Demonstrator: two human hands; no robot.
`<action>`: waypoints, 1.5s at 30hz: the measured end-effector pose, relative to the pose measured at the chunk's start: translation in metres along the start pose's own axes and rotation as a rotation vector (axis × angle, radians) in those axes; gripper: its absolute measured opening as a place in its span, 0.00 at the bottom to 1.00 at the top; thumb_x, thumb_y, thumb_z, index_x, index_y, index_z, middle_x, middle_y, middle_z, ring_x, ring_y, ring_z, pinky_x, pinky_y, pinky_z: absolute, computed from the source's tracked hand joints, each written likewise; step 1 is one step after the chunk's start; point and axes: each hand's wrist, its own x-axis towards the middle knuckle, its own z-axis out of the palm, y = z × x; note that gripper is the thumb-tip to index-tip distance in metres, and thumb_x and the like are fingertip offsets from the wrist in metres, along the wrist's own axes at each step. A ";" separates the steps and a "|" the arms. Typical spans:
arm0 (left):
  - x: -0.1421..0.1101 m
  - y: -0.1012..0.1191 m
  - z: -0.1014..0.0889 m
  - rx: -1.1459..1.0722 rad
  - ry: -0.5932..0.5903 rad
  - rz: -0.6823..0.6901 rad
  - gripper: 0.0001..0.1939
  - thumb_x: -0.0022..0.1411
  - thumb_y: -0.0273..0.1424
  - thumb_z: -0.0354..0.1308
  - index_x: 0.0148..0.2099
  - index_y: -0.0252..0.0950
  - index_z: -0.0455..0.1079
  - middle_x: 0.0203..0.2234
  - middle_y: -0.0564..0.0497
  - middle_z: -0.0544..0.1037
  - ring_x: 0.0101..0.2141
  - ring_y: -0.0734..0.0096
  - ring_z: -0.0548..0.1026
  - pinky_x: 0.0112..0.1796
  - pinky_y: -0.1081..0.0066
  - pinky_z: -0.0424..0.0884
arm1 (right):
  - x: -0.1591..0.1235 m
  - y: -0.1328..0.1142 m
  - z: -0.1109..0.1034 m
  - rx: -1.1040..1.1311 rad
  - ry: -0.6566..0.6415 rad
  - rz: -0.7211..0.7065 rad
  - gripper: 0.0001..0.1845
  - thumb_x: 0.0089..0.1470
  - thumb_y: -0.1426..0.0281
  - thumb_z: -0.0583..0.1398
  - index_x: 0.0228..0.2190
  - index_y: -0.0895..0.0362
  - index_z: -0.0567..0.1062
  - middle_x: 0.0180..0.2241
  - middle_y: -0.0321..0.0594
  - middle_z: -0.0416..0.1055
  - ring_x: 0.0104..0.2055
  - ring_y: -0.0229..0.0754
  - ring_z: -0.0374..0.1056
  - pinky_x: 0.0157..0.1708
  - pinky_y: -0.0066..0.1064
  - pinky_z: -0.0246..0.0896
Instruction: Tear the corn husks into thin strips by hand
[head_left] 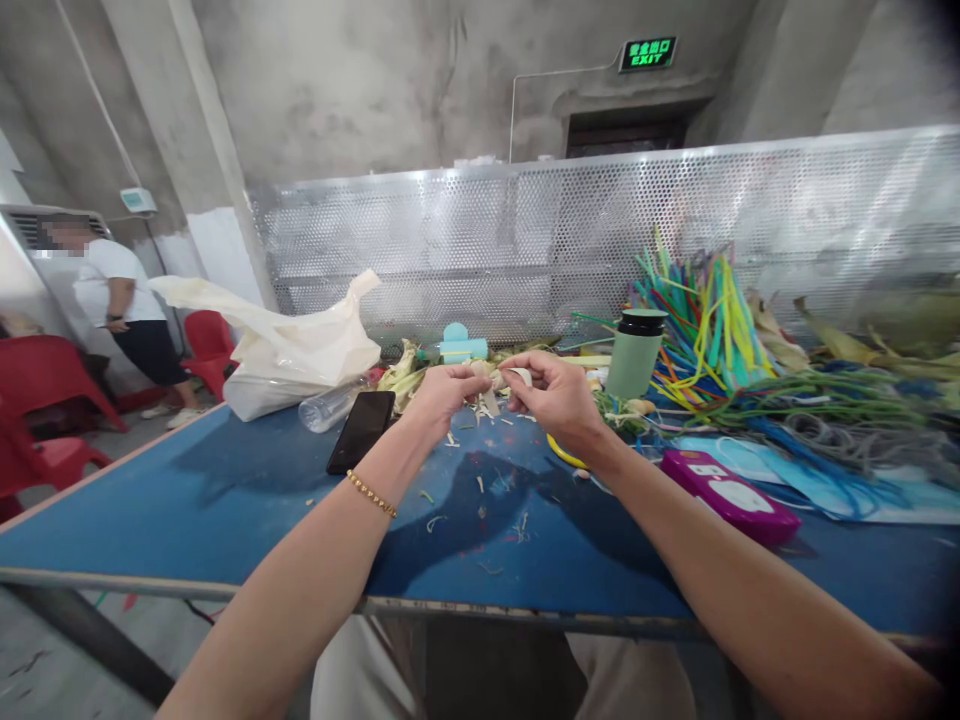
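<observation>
My left hand [448,392] and my right hand [561,398] meet above the far middle of the blue table [262,520]. Between their pinched fingers is a pale strip [491,402] that looks like dried husk; its far side is hidden. Small pale scraps [480,485] lie scattered on the tabletop below. Left of my left hand are a black phone [361,430] and pale green husks [405,372]. A yellow ring-shaped piece [564,452] lies under my right hand, and a green tumbler with a black lid [636,355] stands beyond it.
A white plastic bag [300,350] and a clear bottle [330,405] are at left. Colourful strips [705,320], green cords [787,395], blue masks [870,490] and a purple box [727,495] crowd the right. A perforated metal panel [420,240] stands behind. A person [124,300] is near red chairs [56,380].
</observation>
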 end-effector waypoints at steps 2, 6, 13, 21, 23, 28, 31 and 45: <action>-0.002 0.001 0.002 0.078 0.004 0.057 0.10 0.43 0.31 0.65 0.21 0.32 0.68 0.15 0.56 0.65 0.20 0.80 0.57 0.24 0.72 0.49 | 0.000 0.000 0.000 0.010 -0.011 0.036 0.14 0.53 0.62 0.61 0.34 0.60 0.76 0.16 0.35 0.70 0.16 0.36 0.65 0.18 0.27 0.60; -0.005 0.002 0.005 0.209 0.013 0.115 0.08 0.44 0.31 0.64 0.22 0.32 0.69 0.16 0.56 0.64 0.21 0.80 0.57 0.26 0.72 0.50 | 0.000 0.000 -0.001 -0.019 -0.003 0.106 0.18 0.55 0.58 0.59 0.34 0.61 0.77 0.12 0.34 0.67 0.14 0.37 0.64 0.16 0.27 0.58; -0.004 -0.003 0.004 0.325 -0.038 0.199 0.11 0.48 0.29 0.61 0.19 0.33 0.64 0.16 0.57 0.60 0.20 0.80 0.53 0.24 0.72 0.47 | 0.005 0.001 -0.008 -0.394 0.120 -0.162 0.12 0.53 0.62 0.60 0.28 0.56 0.80 0.30 0.42 0.76 0.30 0.41 0.68 0.32 0.33 0.61; -0.007 0.000 0.006 0.289 -0.127 0.162 0.08 0.49 0.29 0.62 0.22 0.33 0.69 0.17 0.54 0.65 0.23 0.77 0.59 0.25 0.73 0.54 | 0.007 0.013 -0.010 -0.492 0.039 -0.095 0.10 0.52 0.67 0.59 0.29 0.58 0.79 0.25 0.40 0.76 0.28 0.40 0.68 0.31 0.30 0.58; -0.008 0.001 0.006 0.291 -0.136 0.140 0.08 0.48 0.29 0.63 0.22 0.33 0.69 0.16 0.54 0.65 0.23 0.76 0.60 0.25 0.73 0.54 | 0.006 0.013 -0.009 -0.521 0.047 -0.099 0.10 0.52 0.68 0.58 0.29 0.58 0.79 0.24 0.39 0.75 0.27 0.39 0.67 0.29 0.29 0.56; -0.010 0.003 0.005 0.268 -0.175 0.112 0.10 0.48 0.31 0.64 0.22 0.33 0.69 0.17 0.54 0.66 0.23 0.75 0.62 0.27 0.72 0.55 | 0.005 0.014 -0.009 -0.556 0.063 -0.105 0.09 0.52 0.68 0.58 0.29 0.58 0.78 0.24 0.39 0.74 0.26 0.38 0.66 0.29 0.28 0.55; -0.011 0.004 0.004 0.263 -0.186 0.099 0.10 0.48 0.31 0.64 0.21 0.32 0.69 0.17 0.54 0.65 0.22 0.77 0.59 0.26 0.72 0.54 | 0.005 0.014 -0.009 -0.561 0.041 -0.097 0.10 0.53 0.68 0.57 0.30 0.58 0.77 0.23 0.39 0.73 0.25 0.38 0.65 0.28 0.28 0.53; -0.012 0.005 0.007 0.209 -0.183 0.073 0.14 0.48 0.36 0.66 0.21 0.32 0.68 0.16 0.56 0.64 0.21 0.80 0.56 0.25 0.72 0.49 | 0.003 0.010 -0.005 -0.541 0.051 -0.073 0.09 0.51 0.70 0.56 0.29 0.59 0.76 0.22 0.38 0.71 0.24 0.37 0.62 0.27 0.28 0.52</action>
